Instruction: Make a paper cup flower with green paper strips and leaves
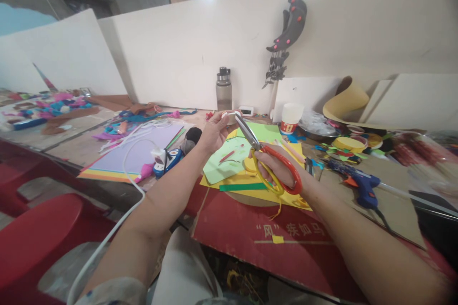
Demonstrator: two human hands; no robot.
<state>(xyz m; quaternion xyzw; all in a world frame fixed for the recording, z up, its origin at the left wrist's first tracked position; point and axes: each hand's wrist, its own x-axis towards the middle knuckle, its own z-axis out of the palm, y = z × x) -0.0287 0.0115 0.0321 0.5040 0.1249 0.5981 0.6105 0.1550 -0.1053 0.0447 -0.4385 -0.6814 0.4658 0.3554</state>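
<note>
Stools (60, 233), red, fill the lower left of my view; beyond them the desk (80, 134) carries pink and blue scraps (59, 105); further along lies a purple sheet (150, 145), with a white cable (130, 198) looping down past it to the lower left; at its right edge I make out a blue-and-white power strip (169, 163), and just beside that a black ball (193, 134); my left hand (214, 132) is raised over the desk, its fingers pinched together on a small white piece (233, 115); behind them stand a grey bottle (224, 93) and a small white display (246, 110); below the hands, a pale green sheet (213, 170) and a dark green strip (246, 187) lie on yellow paper (257, 177), which overlaps a red board (232, 228); scissors (253, 143) point up and leftward, blade tips at the white piece, though I cannot tell whether they have cut into it; my right hand (274, 167) has its fingers curled through the yellow and red handles; a dark crescent (295, 24) hangs against the white panel (161, 57); past it come a paper cup (290, 116) and, at the right, a blue glue gun (367, 188) on cardboard (397, 200).
</note>
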